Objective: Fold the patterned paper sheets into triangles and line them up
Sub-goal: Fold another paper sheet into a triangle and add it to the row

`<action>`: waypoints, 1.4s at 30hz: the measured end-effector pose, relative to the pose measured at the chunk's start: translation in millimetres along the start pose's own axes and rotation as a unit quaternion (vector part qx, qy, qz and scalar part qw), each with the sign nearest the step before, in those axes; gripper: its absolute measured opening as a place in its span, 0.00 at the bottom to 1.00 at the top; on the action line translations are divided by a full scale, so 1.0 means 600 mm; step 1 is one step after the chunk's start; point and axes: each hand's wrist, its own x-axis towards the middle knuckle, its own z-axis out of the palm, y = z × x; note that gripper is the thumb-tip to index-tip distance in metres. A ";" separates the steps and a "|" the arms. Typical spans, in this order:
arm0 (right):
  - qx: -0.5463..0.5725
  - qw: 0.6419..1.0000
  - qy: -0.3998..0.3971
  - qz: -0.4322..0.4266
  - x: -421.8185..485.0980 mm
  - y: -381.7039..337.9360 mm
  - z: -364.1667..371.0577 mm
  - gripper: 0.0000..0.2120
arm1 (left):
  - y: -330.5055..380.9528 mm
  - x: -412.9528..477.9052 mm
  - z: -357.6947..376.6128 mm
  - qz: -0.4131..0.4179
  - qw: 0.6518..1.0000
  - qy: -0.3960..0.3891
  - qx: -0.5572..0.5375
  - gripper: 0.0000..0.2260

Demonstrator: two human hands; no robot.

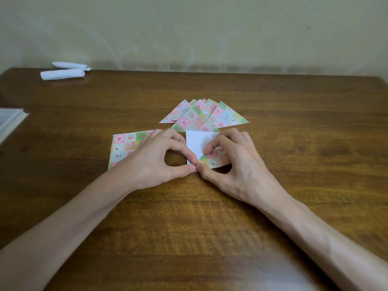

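Pinched at its near corner by left grip (155,162) and right grip (233,162): a half-folded pastel patterned paper sheet (197,141), white side up, mid brown wooden bench (210,227). Just behind, folded patterned paper triangles (205,116), fanned. Open room near and right. Two white paper rolls (63,73) by the far left edge; pale wall (189,28) behind.

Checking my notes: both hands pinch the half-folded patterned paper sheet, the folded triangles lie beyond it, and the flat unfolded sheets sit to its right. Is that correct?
Not quite: the head view shows the flat unfolded patterned paper sheets to the left of the half-folded sheet, partly under the left hand. The rest holds.
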 end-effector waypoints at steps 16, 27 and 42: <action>0.014 0.998 -0.056 0.017 0.003 -0.002 -0.015 0.22 | 0.008 -0.003 0.006 -0.015 1.000 0.017 0.003 0.03; 0.027 0.998 -0.049 0.008 0.000 0.008 -0.019 0.26 | 0.016 -0.003 0.010 -0.031 0.999 0.032 0.014 0.02; 0.033 0.997 -0.074 0.015 0.000 0.012 -0.029 0.29 | 0.023 0.000 0.030 -0.042 0.995 0.088 -0.007 0.05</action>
